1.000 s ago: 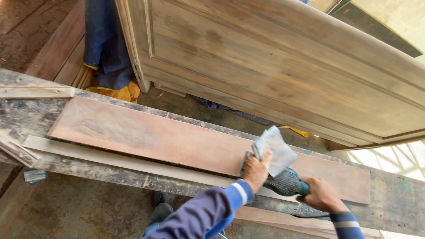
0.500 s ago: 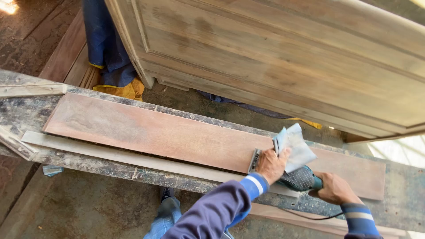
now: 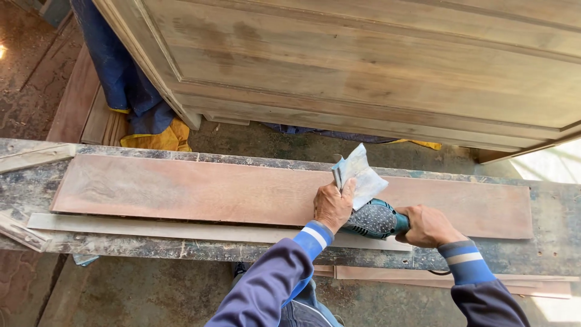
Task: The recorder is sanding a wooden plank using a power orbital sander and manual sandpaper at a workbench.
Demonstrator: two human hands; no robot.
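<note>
A long reddish wooden board (image 3: 193,192) lies flat along a worn workbench (image 3: 544,242). A teal electric sander (image 3: 372,219) rests on the board right of its middle. My left hand (image 3: 333,204) presses on the sander's front and also pinches a grey sheet of sandpaper (image 3: 358,174) that sticks up. My right hand (image 3: 426,226) grips the sander's rear handle. Both sleeves are dark blue with lighter striped cuffs.
A thin pale wood strip (image 3: 151,228) lies along the board's near edge. Behind the bench stands a large pale wooden cabinet (image 3: 363,66). A blue and yellow cloth (image 3: 142,115) lies at its left foot. More boards (image 3: 484,280) lie below the bench.
The view has swung so the bench now runs level. Both hands and the sander have slid slightly left along the board, and the sandpaper stays in my left hand.
</note>
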